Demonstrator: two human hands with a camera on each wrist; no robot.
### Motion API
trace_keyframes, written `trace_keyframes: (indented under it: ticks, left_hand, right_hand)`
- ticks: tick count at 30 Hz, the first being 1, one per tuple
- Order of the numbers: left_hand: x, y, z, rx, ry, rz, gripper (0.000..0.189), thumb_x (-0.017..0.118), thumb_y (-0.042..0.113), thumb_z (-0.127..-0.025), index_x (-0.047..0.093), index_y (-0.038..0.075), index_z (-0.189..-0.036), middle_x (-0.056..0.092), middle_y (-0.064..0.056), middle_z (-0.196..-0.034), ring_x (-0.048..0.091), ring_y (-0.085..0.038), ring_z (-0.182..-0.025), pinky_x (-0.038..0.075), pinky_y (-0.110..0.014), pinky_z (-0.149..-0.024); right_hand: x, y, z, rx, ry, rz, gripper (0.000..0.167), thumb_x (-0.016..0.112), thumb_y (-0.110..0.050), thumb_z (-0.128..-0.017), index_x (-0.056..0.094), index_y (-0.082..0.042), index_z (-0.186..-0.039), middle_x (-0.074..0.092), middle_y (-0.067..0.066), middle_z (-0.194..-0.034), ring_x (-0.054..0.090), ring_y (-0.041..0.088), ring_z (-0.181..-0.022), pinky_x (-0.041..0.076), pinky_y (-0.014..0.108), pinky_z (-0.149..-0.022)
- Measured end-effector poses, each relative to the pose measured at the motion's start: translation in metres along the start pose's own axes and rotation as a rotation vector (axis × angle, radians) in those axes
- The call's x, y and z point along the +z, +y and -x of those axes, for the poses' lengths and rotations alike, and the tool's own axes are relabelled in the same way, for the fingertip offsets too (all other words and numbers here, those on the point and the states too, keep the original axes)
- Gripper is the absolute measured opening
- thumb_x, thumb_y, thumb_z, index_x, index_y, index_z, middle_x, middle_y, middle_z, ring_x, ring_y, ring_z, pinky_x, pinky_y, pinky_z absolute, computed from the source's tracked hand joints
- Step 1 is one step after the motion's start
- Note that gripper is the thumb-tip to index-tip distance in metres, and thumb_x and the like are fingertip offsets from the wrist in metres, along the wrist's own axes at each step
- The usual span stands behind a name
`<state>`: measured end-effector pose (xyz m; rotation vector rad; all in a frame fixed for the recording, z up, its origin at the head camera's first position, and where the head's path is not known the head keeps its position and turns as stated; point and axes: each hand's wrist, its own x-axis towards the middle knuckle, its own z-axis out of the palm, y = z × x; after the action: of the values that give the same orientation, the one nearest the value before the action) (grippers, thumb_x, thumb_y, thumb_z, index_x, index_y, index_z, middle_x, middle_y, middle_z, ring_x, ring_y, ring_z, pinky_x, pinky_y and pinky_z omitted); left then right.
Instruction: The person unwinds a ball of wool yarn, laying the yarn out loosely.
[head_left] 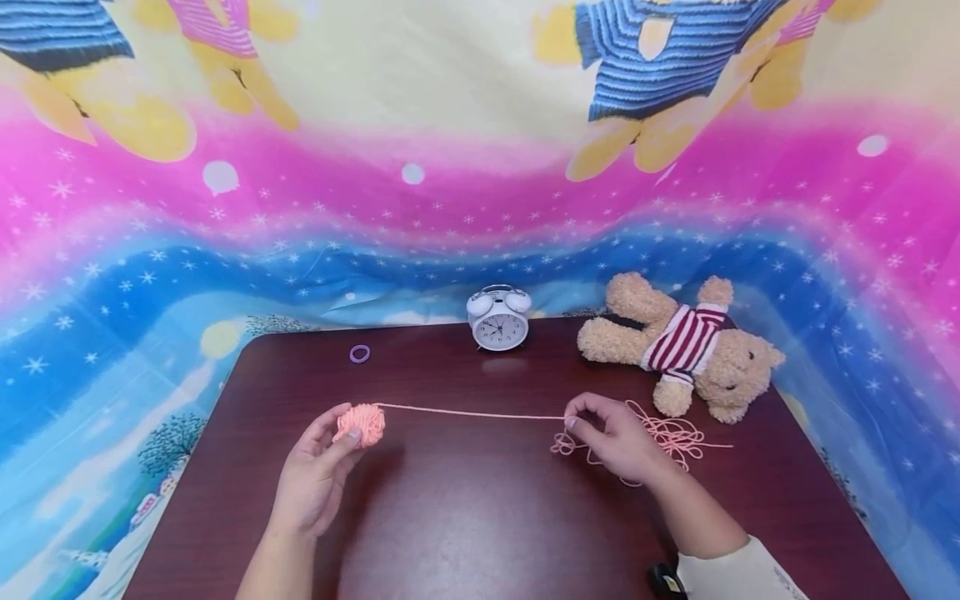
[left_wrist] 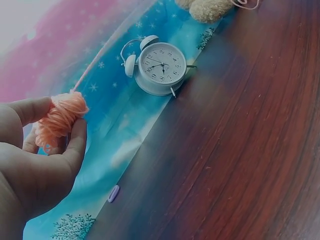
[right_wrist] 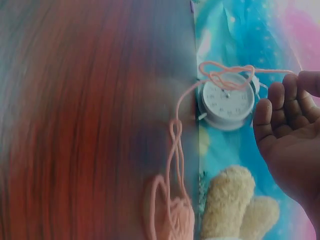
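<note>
Between thumb and fingers, my left hand grips a small wound ball of peach yarn, held up over the left half of the table. A taut strand of yarn runs from it across to my right hand, which pinches it between thumb and index finger. In the right wrist view the other fingers of that hand are loosely curled, and a looped piece of yarn hangs beside them. Beneath and behind the right hand lies a loose tangle of the same yarn, partly hidden by it.
A white twin-bell alarm clock stands at the table's back edge. At the back right a teddy bear in a striped shirt lies on its side. A purple ring lies at back left. Printed cloth hangs behind the dark wooden table.
</note>
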<state>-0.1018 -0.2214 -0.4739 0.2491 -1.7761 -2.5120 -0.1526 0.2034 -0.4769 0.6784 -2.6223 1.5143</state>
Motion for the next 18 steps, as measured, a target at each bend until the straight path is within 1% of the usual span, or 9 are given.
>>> trace_keyframes:
  ticks: [3, 8, 11, 14, 15, 16, 18]
  left_hand:
    - [-0.002, 0.0, 0.0, 0.004, 0.003, 0.003, 0.039, 0.064, 0.0, -0.101, 0.056, 0.008, -0.138, 0.06, -0.005, -0.125, 0.067, -0.014, -0.11, 0.057, -0.03, -0.096]
    - [-0.005, 0.002, 0.0, 0.015, 0.004, 0.012, 0.038, 0.063, -0.001, -0.101, 0.056, 0.008, -0.138, 0.059, -0.006, -0.125, 0.067, -0.015, -0.11, 0.057, -0.03, -0.097]
    - [-0.006, 0.002, 0.0, 0.015, 0.007, 0.011, 0.038, 0.063, -0.001, -0.101, 0.056, 0.008, -0.137, 0.059, -0.005, -0.125, 0.066, -0.014, -0.11, 0.057, -0.03, -0.098]
    - [-0.008, 0.003, -0.001, 0.013, 0.021, 0.008, 0.037, 0.064, 0.0, -0.101, 0.056, 0.007, -0.137, 0.059, -0.005, -0.124, 0.066, -0.013, -0.109, 0.056, -0.028, -0.097]
    - [-0.009, 0.003, -0.001, 0.012, 0.026, 0.007, 0.037, 0.064, 0.0, -0.101, 0.056, 0.007, -0.137, 0.06, -0.004, -0.123, 0.066, -0.012, -0.108, 0.056, -0.028, -0.097]
    - [-0.009, 0.004, -0.001, 0.012, 0.032, 0.005, 0.037, 0.064, 0.0, -0.101, 0.056, 0.007, -0.136, 0.06, -0.004, -0.123, 0.066, -0.012, -0.108, 0.056, -0.027, -0.097]
    - [-0.01, 0.004, -0.001, 0.011, 0.04, 0.004, 0.037, 0.064, 0.001, -0.101, 0.056, 0.007, -0.137, 0.06, -0.004, -0.122, 0.066, -0.012, -0.106, 0.056, -0.027, -0.097]
  right_hand:
    - [-0.008, 0.004, 0.004, 0.008, 0.022, 0.023, 0.01, 0.068, -0.011, -0.1, 0.068, -0.021, -0.097, 0.065, -0.006, -0.084, 0.059, 0.009, -0.075, 0.049, 0.025, -0.07]
    - [-0.021, 0.01, 0.013, 0.047, 0.028, -0.003, 0.009, 0.067, -0.011, -0.101, 0.067, -0.018, -0.097, 0.068, 0.004, -0.085, 0.059, 0.01, -0.073, 0.05, 0.026, -0.063]
    - [-0.028, 0.014, 0.019, 0.054, 0.04, -0.006, 0.009, 0.066, -0.008, -0.101, 0.066, -0.016, -0.097, 0.068, 0.005, -0.086, 0.059, 0.011, -0.074, 0.05, 0.027, -0.062]
    - [-0.036, 0.016, 0.025, 0.067, 0.053, 0.008, 0.009, 0.065, -0.007, -0.101, 0.066, -0.016, -0.098, 0.064, 0.002, -0.081, 0.056, 0.01, -0.068, 0.049, 0.027, -0.058]
    - [-0.039, 0.017, 0.027, 0.077, 0.054, 0.009, 0.009, 0.065, -0.007, -0.102, 0.065, -0.016, -0.098, 0.063, 0.003, -0.079, 0.054, 0.009, -0.065, 0.048, 0.027, -0.056]
    - [-0.041, 0.017, 0.029, 0.079, 0.059, 0.016, 0.01, 0.065, -0.007, -0.102, 0.065, -0.016, -0.098, 0.062, 0.003, -0.078, 0.054, 0.009, -0.064, 0.048, 0.027, -0.056]
    - [-0.046, 0.019, 0.032, 0.083, 0.059, 0.018, 0.009, 0.064, -0.007, -0.102, 0.065, -0.015, -0.098, 0.062, 0.006, -0.077, 0.055, 0.008, -0.064, 0.049, 0.026, -0.057]
